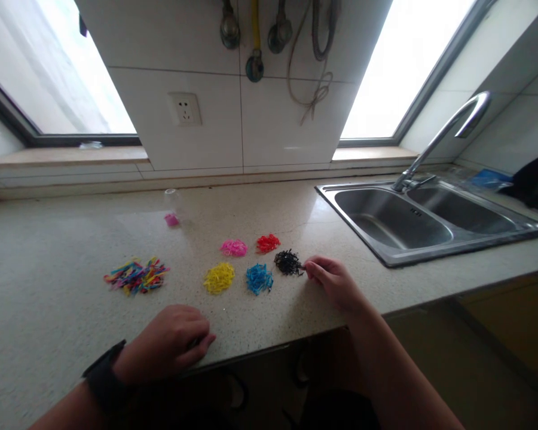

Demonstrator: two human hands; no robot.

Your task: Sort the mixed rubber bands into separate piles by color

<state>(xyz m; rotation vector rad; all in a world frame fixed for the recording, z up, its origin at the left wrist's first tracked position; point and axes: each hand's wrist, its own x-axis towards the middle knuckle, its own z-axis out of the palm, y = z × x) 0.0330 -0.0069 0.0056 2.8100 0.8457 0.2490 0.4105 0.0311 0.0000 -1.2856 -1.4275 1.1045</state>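
Observation:
My right hand [329, 279] is at the right edge of a pile of small black bands [288, 263], its thumb and fingertips pinched on a dark bit that looks like one of them. Just left of that pile are blue bands [259, 279], with red bands [268, 243] behind. Farther left lie a pink pile [234, 248] and a yellow pile [219, 278]. My left hand [173, 337] rests on the counter near its front edge, fingers curled in, thumb stretched out, nothing visible in it. Beyond it sits a heap of mixed-colour bands [137, 276].
A clear container [173, 197] with a pink part [171, 220] stands toward the back of the speckled counter [63, 230]. On the right is a double steel sink [390, 218] with a curved tap [448, 131]. A wall socket [185, 109] and pipe valves [254, 65] are at the back.

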